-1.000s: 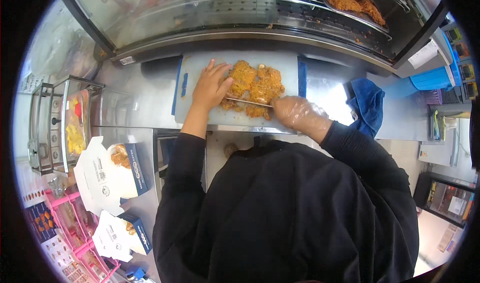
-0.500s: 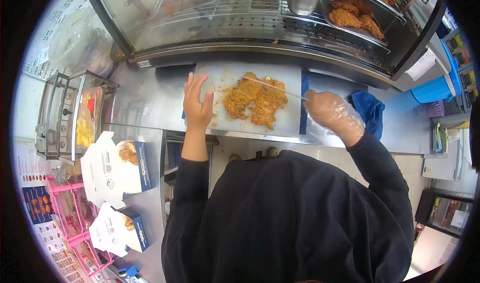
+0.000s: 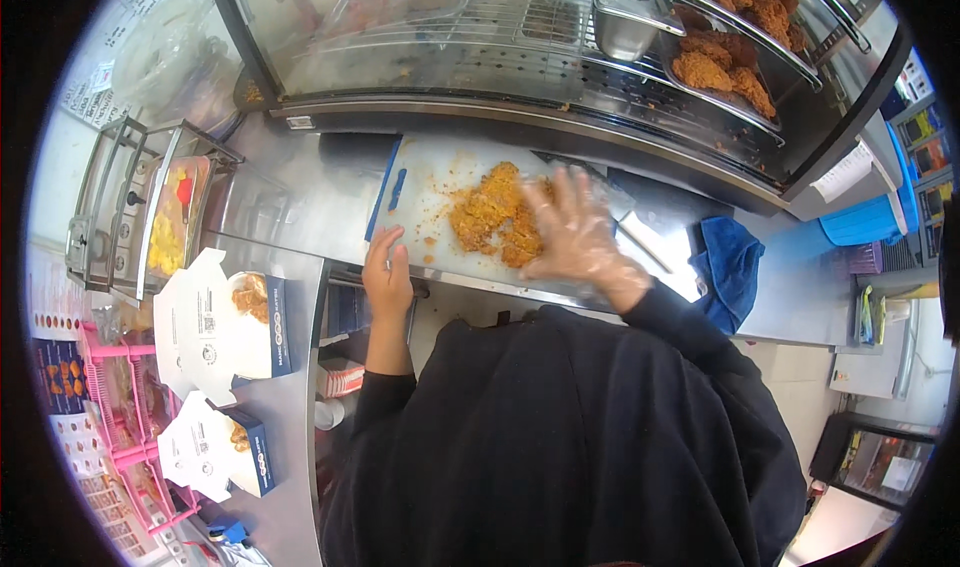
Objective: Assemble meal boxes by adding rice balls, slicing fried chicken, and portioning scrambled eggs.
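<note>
Breaded fried chicken (image 3: pixel 484 212), cut into pieces, lies on a white cutting board (image 3: pixel 424 167) among loose crumbs. My right hand (image 3: pixel 578 229), in a clear plastic glove, is spread over the right part of the chicken and hides some of it. Whether its fingers press on the meat, I cannot tell. A knife with a white handle (image 3: pixel 646 243) lies beyond and to the right of that hand, its blade partly covered. My bare left hand (image 3: pixel 388 275) is at the board's front left corner, fingers apart, holding nothing.
A glass-fronted warming cabinet (image 3: pixel 520 107) with fried chicken on racks spans the back. A blue cloth (image 3: pixel 728 267) lies on the right counter. To the left are two open cartons of food, the larger carton (image 3: pixel 225 322) nearer the board, and a metal-framed container (image 3: pixel 170 212).
My right hand has let go of the knife, which now lies down, and has moved left over the chicken with fingers spread. My left hand has dropped nearer to me.
</note>
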Motion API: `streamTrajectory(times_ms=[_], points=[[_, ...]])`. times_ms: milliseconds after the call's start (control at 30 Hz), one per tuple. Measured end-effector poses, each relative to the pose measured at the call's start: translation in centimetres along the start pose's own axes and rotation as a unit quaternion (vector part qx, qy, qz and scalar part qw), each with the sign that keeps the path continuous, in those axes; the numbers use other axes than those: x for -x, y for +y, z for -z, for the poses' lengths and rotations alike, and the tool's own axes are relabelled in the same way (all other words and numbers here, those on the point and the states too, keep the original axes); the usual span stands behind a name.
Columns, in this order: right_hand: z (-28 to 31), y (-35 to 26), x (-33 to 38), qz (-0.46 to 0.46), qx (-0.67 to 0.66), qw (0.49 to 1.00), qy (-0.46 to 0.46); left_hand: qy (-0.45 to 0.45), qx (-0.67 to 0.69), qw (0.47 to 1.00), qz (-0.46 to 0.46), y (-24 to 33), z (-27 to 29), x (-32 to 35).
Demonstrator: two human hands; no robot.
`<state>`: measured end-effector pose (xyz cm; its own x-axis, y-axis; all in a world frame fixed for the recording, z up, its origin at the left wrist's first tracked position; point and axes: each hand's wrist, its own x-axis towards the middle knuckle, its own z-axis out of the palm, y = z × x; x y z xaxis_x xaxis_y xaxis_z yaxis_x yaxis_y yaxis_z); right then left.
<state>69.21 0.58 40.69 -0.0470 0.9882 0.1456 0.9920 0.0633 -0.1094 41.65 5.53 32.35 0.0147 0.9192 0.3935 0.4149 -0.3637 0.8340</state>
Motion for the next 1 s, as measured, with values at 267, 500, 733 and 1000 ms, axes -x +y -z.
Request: streamTrajectory(times_ms=[267, 500, 733, 1000], points=[[-2.1, 0.8, -2.7, -0.052, -0.109, 0.985, -0.121, 0.008, -0.076, 0.997, -0.021, 1.3, 2.1, 3.2], [-6.2, 1.5, -2.9, 0.048, -0.07, 0.996, 0.021, 0.098, -0.114, 0.987, 0.059, 0.6, 5.6, 7.5], [-6.4, -0.1, -3.5, -0.027, -0.07, 0.997, -0.013, 0.14, -0.141, 0.977, 0.079, 0.4, 11.7, 8.7], [-6.5, -1.1, -2.0, -0.127, -0.068, 0.989, 0.033, 0.237, -0.15, 0.956, 0.085, -1.8, 24.5, 12.9]])
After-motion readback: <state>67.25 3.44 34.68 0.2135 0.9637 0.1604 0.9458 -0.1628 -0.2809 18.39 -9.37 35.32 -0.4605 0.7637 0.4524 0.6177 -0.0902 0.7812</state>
